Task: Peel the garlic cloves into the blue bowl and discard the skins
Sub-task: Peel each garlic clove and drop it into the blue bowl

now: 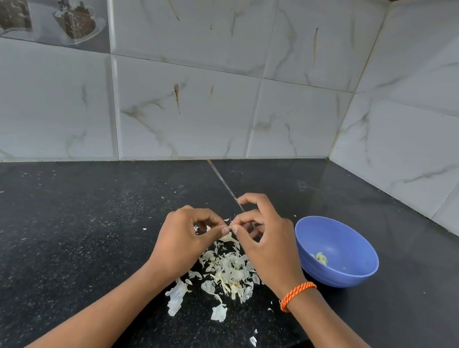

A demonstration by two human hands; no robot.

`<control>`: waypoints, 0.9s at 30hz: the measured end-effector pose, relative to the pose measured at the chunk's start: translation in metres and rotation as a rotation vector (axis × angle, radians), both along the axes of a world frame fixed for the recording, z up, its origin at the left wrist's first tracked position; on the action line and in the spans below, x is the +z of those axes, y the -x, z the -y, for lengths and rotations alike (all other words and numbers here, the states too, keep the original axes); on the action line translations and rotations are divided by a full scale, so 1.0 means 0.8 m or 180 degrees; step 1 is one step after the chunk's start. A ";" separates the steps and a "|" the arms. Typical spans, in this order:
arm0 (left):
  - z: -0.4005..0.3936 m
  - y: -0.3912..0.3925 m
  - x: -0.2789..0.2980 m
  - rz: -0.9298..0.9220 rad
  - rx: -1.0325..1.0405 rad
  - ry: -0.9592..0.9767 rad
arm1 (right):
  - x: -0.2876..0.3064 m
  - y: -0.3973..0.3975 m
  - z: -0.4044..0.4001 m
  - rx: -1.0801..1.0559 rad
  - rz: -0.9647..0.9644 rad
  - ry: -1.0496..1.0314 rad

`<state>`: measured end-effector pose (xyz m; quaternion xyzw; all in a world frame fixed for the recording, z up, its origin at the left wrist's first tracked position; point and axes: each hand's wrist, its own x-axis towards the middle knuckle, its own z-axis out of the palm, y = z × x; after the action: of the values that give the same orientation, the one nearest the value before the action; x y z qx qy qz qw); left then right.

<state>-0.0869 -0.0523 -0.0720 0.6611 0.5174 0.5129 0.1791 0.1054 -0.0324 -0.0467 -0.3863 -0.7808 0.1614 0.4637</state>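
Both hands are working together just above the black countertop (69,225), and the step in hand looks to be the stripping of 1 garlic clove (233,228), which is showing only as a small pale bit between the fingertips where the 2 hands are meeting. The left hand (185,235) is curling its thumb and forefinger in a pinch at that spot, and the right hand (261,236) is pinching from the other side, its forefinger arching higher; how much of the clove is bare is too small to tell. Directly beneath the hands the pile of skins (227,272) is lying loose and papery on the counter, with a few larger flakes strayed toward the near edge. The blue bowl (354,278) is standing just to the right of the right hand, holding what look like a few peeled cloves (321,257) low against its left wall. To do this well, the left hand should probably be holding the clove steady while the right is drawing the skin away in 1 long pull, keeping the work over the pile so the scraps are dropping there and not into the bowl. The skins are light and may be scattering easily, so gathering them for discarding will want a gentle sweep.
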 end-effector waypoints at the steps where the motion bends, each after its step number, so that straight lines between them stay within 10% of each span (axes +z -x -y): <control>1: 0.001 -0.001 -0.002 0.0011 -0.0024 0.0035 | -0.002 -0.001 0.002 0.0034 -0.0071 0.0043; 27: 0.014 -0.015 0.003 0.0879 -0.0100 0.0173 | -0.026 0.014 0.005 0.0376 -0.1094 0.0794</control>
<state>-0.0750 -0.0633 -0.0694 0.5871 0.4911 0.5820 0.2745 0.0941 -0.0361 -0.0673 -0.3610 -0.6856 0.3471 0.5283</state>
